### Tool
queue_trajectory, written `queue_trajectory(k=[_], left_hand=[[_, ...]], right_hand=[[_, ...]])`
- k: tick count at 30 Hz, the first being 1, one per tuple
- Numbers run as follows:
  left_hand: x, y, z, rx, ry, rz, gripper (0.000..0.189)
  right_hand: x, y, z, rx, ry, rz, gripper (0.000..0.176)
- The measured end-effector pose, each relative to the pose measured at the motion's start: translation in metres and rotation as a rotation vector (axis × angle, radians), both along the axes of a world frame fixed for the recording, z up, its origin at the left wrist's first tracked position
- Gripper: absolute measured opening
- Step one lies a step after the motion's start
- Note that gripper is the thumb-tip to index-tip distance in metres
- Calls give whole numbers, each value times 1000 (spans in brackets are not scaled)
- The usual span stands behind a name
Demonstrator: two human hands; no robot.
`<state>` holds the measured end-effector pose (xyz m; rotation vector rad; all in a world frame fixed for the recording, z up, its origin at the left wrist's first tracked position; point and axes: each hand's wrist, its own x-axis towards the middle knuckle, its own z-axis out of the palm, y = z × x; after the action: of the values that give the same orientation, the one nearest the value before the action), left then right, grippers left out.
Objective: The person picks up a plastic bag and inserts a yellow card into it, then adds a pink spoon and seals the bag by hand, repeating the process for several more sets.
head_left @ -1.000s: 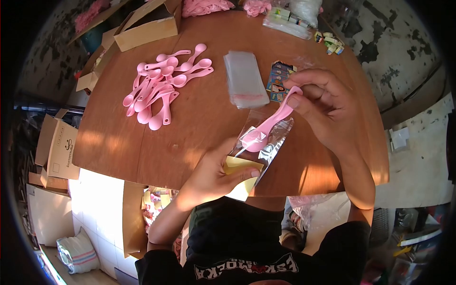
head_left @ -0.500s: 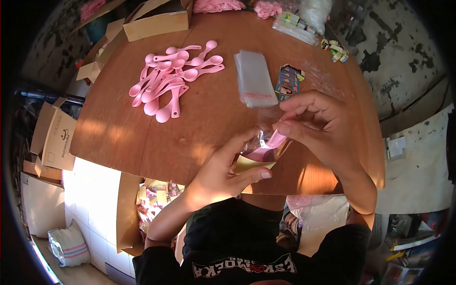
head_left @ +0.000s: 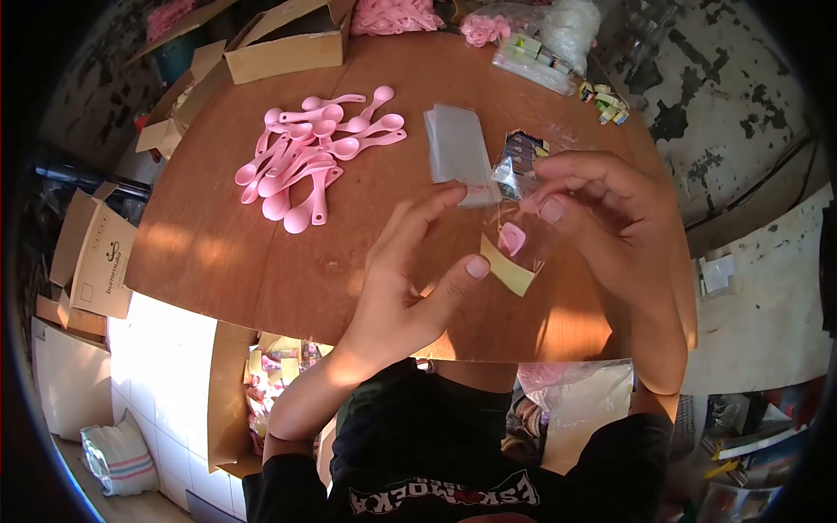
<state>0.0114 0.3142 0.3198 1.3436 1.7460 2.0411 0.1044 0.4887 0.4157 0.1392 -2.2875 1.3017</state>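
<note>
My right hand (head_left: 602, 205) pinches the upper part of a small clear plastic bag (head_left: 534, 240) between thumb and fingers. Inside the bag, low down, are a pink piece (head_left: 512, 238) that looks like a spoon and a folded yellow card (head_left: 508, 268). My left hand (head_left: 405, 279) is open just left of the bag, fingers and thumb spread, holding nothing. Beyond the hands lie a stack of clear plastic bags (head_left: 458, 152) and some dark printed cards (head_left: 520, 148). A heap of pink spoons (head_left: 301, 157) is on the table's left half.
The wooden table (head_left: 209, 270) has a rounded far edge. At the back stand an open cardboard box (head_left: 288, 48), pink items in plastic (head_left: 397, 16) and small folded cards (head_left: 606, 103). Below the near edge, a carton (head_left: 231, 392) holds packed pieces.
My left hand has let go of the bag and spread open. My right hand still grips the bag, which now hangs from it, the pink piece lower inside.
</note>
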Motion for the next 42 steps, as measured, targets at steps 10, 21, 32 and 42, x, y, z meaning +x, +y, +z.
queue_trajectory(k=[10,21,32,42], left_hand=[[16,2,18,126,-367,-125,20],[23,-6,32,-137,130,64,23],[20,-13,21,-137,363,48,25],[17,-20,9,308,-110,147,29]], right_hand=[[13,-6,-3,436,144,27,18],[9,-16,-8,849,339,-107,21],[19,-7,-8,340,60,86,19],[-2,158,11,-622,207,698,11]])
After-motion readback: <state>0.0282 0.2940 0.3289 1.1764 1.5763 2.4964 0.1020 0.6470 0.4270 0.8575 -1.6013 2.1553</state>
